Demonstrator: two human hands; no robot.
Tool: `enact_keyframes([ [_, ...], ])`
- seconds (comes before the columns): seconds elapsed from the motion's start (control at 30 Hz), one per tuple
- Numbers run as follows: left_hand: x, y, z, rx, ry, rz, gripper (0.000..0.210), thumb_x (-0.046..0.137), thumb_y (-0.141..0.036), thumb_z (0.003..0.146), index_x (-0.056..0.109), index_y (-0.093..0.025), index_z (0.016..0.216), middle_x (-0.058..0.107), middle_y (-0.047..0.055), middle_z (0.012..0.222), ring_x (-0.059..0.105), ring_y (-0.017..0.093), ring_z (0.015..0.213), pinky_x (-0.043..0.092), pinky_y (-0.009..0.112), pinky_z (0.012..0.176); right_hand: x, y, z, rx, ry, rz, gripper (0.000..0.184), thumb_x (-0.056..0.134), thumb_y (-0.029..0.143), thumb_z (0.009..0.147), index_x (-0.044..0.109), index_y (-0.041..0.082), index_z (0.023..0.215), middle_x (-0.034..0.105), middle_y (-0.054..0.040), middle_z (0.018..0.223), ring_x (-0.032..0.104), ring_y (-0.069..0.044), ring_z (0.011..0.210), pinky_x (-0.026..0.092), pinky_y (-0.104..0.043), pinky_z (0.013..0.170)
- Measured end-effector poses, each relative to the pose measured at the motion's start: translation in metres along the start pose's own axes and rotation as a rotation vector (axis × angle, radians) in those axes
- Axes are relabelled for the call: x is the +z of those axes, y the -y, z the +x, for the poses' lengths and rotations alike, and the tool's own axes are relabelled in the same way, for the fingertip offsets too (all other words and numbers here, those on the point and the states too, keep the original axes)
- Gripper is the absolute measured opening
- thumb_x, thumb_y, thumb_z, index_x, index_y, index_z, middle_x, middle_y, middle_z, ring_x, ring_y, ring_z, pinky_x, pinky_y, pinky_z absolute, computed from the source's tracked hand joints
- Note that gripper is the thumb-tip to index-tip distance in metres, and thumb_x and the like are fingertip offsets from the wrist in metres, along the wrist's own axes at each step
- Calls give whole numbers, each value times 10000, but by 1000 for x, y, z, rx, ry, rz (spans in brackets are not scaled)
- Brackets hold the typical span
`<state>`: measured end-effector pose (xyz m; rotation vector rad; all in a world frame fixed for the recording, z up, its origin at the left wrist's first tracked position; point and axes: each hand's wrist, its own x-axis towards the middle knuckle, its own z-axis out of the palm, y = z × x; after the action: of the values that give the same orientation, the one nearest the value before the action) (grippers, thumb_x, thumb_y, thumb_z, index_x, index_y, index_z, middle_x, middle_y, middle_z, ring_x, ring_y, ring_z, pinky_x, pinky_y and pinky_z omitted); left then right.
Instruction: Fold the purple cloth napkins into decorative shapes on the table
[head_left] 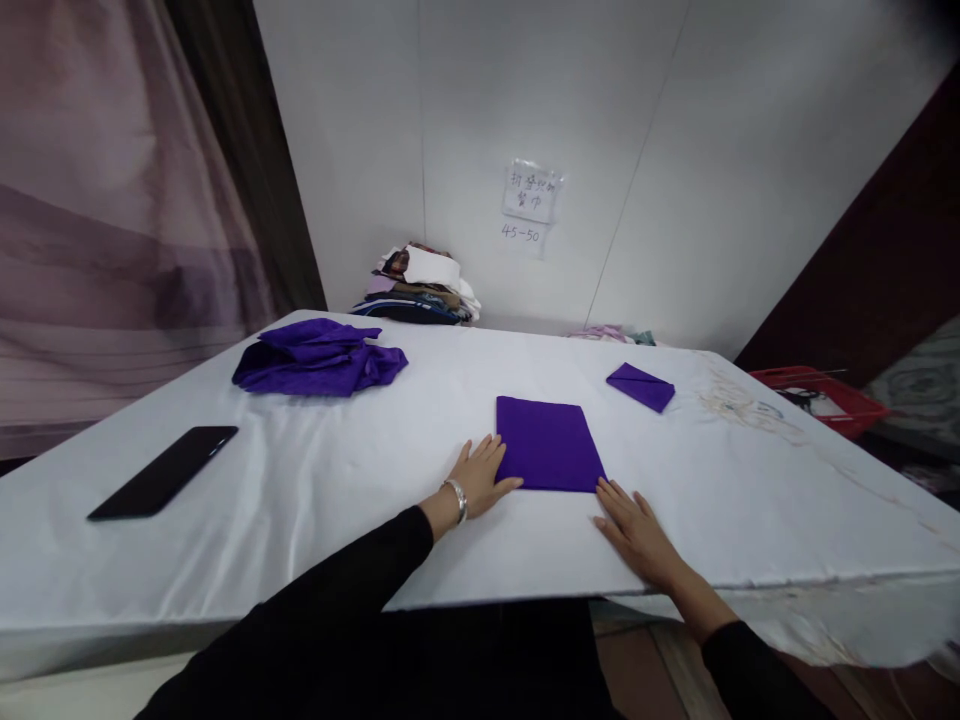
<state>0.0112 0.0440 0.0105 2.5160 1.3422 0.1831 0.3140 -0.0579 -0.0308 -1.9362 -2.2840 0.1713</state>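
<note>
A purple cloth napkin [549,446], folded into a flat square, lies on the white tablecloth [420,430] in front of me. My left hand [480,476], with a silver bracelet at the wrist, rests at its left edge with fingers spread and the tips on the cloth. At the near right corner, my right hand [636,532] lies with its fingers stretched out, the fingertips touching that corner. Farther right sits a smaller folded purple napkin [641,387] with a diagonal fold line. A loose heap of purple cloth [319,357] is at the back left.
A black phone or tablet [166,472] lies on the left of the table. Behind the table is a pile of folded clothes [420,285] by the wall. Handwritten paper signs [531,192] hang there. A red basket [844,405] stands beyond the right edge.
</note>
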Motion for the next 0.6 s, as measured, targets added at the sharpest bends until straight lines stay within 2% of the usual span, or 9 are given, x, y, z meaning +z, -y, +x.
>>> enact_keyframes([
  [0.17,-5,6,64,-9,-15,54,739,235,-627,845,269,-153,1412,167,105,1508,83,241,1391,61,486,1105,-4,3,1,24,44,18,558,272,513,912,341,233,1390,267,-62,1472,211,-213,1363,140,-489,1092],
  [0.27,-6,14,89,-51,-1,91,728,247,-611,848,277,-147,1408,152,112,1512,74,253,1391,70,502,1097,-9,6,2,45,83,49,569,272,512,910,317,228,1401,236,-64,1482,185,-213,1370,113,-484,1098],
  [0.43,-2,28,110,-129,19,126,752,246,-615,839,262,-129,1412,130,120,1515,63,256,1392,75,506,1095,-29,7,6,67,177,150,591,267,518,909,260,226,1424,196,-62,1494,140,-205,1380,90,-472,1104],
  [0.53,6,35,115,-128,6,131,792,219,-642,829,259,-108,1412,150,135,1509,92,264,1387,88,511,1092,-47,12,23,47,141,172,610,281,547,901,257,234,1424,197,-58,1496,133,-201,1382,86,-469,1106],
  [0.6,10,37,116,-119,-10,132,802,191,-653,828,261,-108,1412,159,135,1507,99,266,1386,87,511,1092,-57,23,45,14,101,170,620,289,560,897,267,228,1420,206,-63,1494,140,-201,1381,79,-467,1107],
])
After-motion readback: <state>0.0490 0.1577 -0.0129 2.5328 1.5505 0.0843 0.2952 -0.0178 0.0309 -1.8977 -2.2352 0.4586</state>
